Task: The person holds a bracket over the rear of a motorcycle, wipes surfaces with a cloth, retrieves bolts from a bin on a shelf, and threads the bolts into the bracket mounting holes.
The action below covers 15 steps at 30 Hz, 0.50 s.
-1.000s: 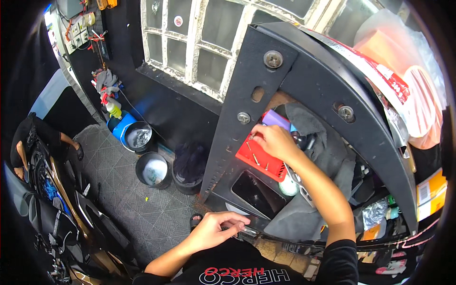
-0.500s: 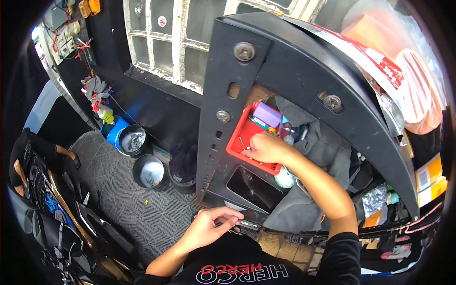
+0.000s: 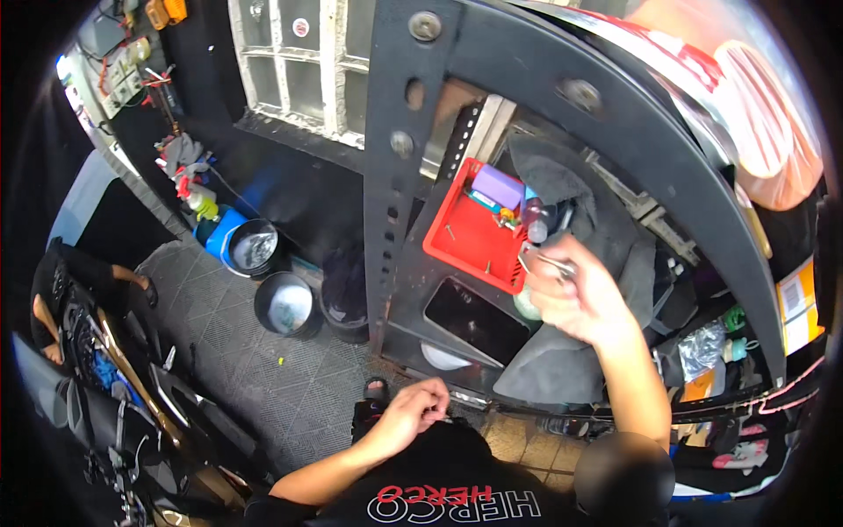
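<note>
My right hand (image 3: 575, 299) is raised beside the right edge of a red plastic basket (image 3: 502, 237). A small shiny metal piece (image 3: 553, 261) sticks out between its closed fingers; its kind is unclear. In the basket lie a purple box (image 3: 497, 186), a teal packet (image 3: 482, 200) and a few thin screws, one screw (image 3: 488, 266) near the front. My left hand (image 3: 414, 411) is low in front of my body with its fingers curled together; anything inside them is hidden. A black phone (image 3: 479, 321) lies flat on the shelf in front of the basket.
Dark grey cloth (image 3: 606, 299) is bunched right of the basket. A black slotted metal upright (image 3: 391, 167) rises on the left. On the floor stand a bucket of soapy water (image 3: 288, 307) and a blue container (image 3: 216, 230). A motorcycle (image 3: 123, 386) and a person's legs are far left.
My right hand has come up out of the red basket and moved right, now with a shiny metal piece in its fingers. My left hand has curled in more. The view has shifted.
</note>
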Motion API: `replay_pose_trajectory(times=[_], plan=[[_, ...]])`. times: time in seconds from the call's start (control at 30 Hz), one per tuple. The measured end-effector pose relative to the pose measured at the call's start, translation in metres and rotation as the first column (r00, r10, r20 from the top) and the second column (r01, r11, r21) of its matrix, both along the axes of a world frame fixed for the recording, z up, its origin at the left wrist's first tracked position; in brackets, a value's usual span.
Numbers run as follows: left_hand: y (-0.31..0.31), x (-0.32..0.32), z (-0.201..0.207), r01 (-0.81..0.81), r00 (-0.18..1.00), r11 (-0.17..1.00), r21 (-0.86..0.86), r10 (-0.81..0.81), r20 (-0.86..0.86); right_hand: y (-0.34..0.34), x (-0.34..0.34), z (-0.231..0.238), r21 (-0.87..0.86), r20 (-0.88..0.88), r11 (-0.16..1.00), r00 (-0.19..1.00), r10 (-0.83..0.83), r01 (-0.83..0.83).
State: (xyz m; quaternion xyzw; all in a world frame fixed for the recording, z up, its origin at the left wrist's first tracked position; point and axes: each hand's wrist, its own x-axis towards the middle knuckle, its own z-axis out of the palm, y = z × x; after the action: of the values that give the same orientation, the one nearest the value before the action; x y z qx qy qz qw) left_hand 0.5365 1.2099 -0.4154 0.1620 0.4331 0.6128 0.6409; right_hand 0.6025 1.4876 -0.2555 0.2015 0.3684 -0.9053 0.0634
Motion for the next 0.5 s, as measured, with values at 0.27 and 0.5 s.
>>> replay_pose_trajectory(times=[0.27,0.5], plan=[[-0.03,0.087,0.005,-0.445,0.675,0.894,0.058,0.377,-0.634,-0.098,0.129,-0.087,-0.62,0.062,0.765,0.961,0.27,-0.176],[-0.101,0.211,0.009,-0.895,0.221,0.44,0.077,0.586,-0.78,-0.165,0.148,-0.184,-0.508,0.115,0.815,0.916,0.384,-0.278]])
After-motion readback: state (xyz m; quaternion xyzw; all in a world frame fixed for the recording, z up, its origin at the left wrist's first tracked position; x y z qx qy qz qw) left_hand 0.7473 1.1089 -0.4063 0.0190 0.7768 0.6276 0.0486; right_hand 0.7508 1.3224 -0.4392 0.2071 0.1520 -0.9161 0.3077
